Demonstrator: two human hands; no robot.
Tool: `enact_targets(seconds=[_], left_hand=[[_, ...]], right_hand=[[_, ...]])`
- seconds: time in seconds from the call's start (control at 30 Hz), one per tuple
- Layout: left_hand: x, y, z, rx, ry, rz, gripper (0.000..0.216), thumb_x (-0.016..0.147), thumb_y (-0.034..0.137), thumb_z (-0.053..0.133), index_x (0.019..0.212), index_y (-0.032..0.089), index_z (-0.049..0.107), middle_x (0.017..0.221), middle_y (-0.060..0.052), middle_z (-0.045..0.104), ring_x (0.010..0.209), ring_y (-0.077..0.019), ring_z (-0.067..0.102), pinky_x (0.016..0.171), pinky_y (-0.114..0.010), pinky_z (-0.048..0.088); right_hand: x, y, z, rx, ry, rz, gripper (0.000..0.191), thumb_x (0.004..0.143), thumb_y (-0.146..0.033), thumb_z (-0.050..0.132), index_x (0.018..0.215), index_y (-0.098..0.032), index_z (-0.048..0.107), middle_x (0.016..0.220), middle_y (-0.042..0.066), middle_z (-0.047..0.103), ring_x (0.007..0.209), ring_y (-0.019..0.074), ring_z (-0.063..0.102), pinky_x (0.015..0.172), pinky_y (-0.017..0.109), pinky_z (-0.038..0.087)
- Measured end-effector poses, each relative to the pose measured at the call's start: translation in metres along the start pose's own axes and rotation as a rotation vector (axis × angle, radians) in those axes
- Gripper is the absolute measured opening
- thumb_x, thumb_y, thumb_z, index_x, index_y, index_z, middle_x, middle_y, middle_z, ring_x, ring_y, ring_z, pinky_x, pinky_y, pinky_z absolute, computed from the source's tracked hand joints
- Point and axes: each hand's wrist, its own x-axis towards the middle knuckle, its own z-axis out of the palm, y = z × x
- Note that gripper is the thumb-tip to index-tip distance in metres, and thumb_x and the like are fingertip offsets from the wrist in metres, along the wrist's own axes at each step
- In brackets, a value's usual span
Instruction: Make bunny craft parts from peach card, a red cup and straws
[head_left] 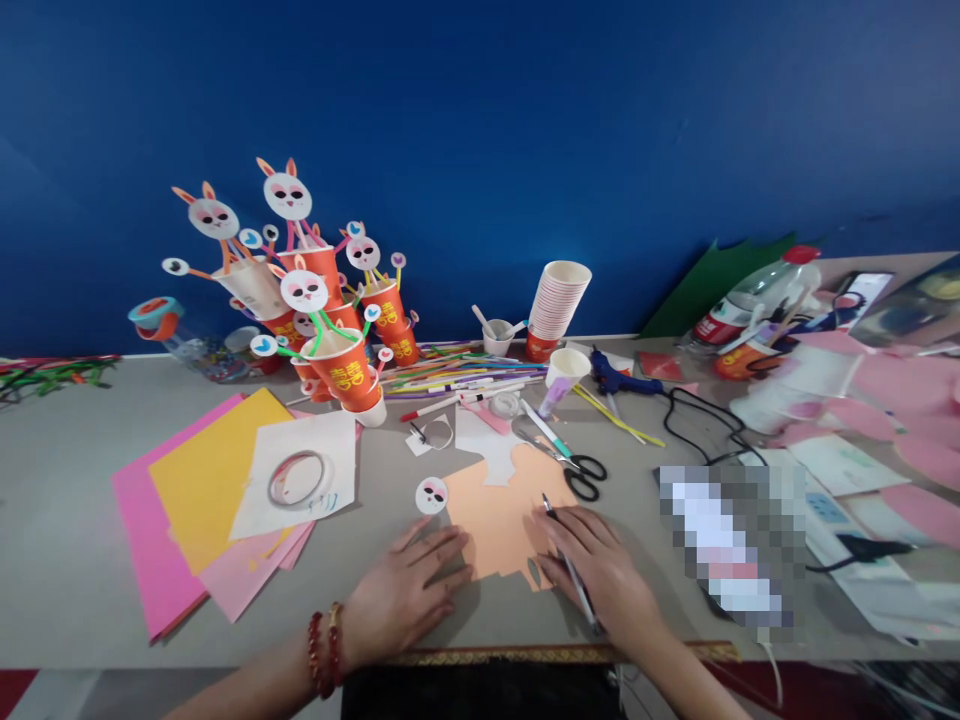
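My left hand (412, 590) lies flat on the grey table, its fingers apart and the tips at the left edge of a pale orange sheet of paper (502, 525). In my right hand (600, 575), a slim pen (576, 580) sits between the fingers, its dark end pointing away from me over the sheet's right side. The lower right edge of the sheet has a cut-out notch. Just beyond my left fingers is a small white paper disc with a bunny face (431, 495). Black-handled scissors (583, 474) rest at the sheet's upper right corner, beside a white paper offcut (484, 445).
Paper-cup bunnies (345, 365) stand at the back left. Coloured sheets (195, 470) with a tape roll (296, 480) lie at left. Pipe cleaners and markers (465, 380), stacked cups (559, 305) and a blue glue gun (626, 378) are behind. A blurred-out device (727, 550) lies at right.
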Motion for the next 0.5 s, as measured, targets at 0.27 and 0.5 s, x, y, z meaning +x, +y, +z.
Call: enact_targets(seconds=[0.27,0.5], left_hand=[[-0.002,0.0,0.006,0.016,0.03,-0.009,0.04,0.093,0.035,0.057,0.132,0.028,0.054,0.144,-0.01,0.051,0.138,-0.0266,0.039,0.117,-0.054,0.022],[-0.003,-0.002,0.004,-0.021,0.007,-0.012,0.04,0.095,0.027,0.052,0.135,0.032,0.05,0.143,-0.007,0.051,0.14,-0.0239,0.036,0.118,-0.053,0.019]], right_hand=[[0.042,-0.049,0.021,0.045,0.014,-0.008,0.052,0.092,-0.041,0.059,0.139,-0.021,0.051,0.127,0.013,0.064,0.117,0.0306,0.055,0.101,0.046,0.041],[0.038,-0.034,0.026,-0.112,0.132,0.175,0.045,0.095,-0.029,0.05,0.139,-0.018,0.05,0.126,0.016,0.064,0.118,0.0345,0.053,0.097,0.049,0.04]])
